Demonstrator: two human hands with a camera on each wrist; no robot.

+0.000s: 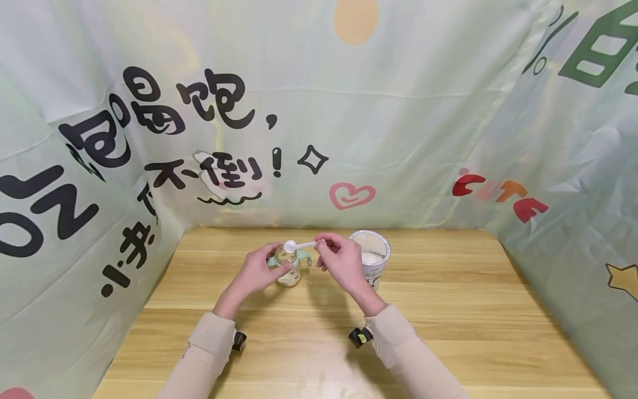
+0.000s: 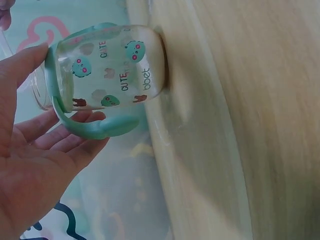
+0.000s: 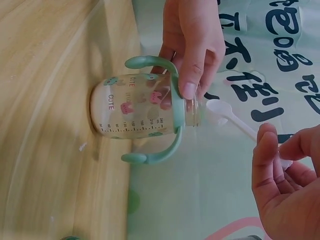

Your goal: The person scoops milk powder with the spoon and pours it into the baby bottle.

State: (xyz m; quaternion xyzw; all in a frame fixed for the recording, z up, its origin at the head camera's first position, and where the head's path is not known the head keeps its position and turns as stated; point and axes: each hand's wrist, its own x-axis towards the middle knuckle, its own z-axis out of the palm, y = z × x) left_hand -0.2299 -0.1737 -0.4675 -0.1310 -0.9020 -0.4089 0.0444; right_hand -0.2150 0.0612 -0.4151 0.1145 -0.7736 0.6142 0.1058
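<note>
A clear baby bottle (image 3: 137,102) with a mint-green ring and two handles stands upright on the table, its mouth uncapped. Small cartoon prints and a measuring scale mark its wall, and a pale layer shows at its base. My left hand (image 1: 260,270) grips the bottle round the neck ring, thumb on the near side. Between thumb and fingers, my right hand (image 1: 340,259) pinches the handle of a white measuring scoop (image 3: 220,107). The scoop's bowl is right at the bottle mouth, overlapping the rim in the head view.
Just behind and right of my right hand stands an open can (image 1: 376,268) holding whitish powder, partly hidden by that hand. The wooden table (image 1: 448,310) ends at a printed fabric backdrop (image 1: 399,138) on the far side and both flanks.
</note>
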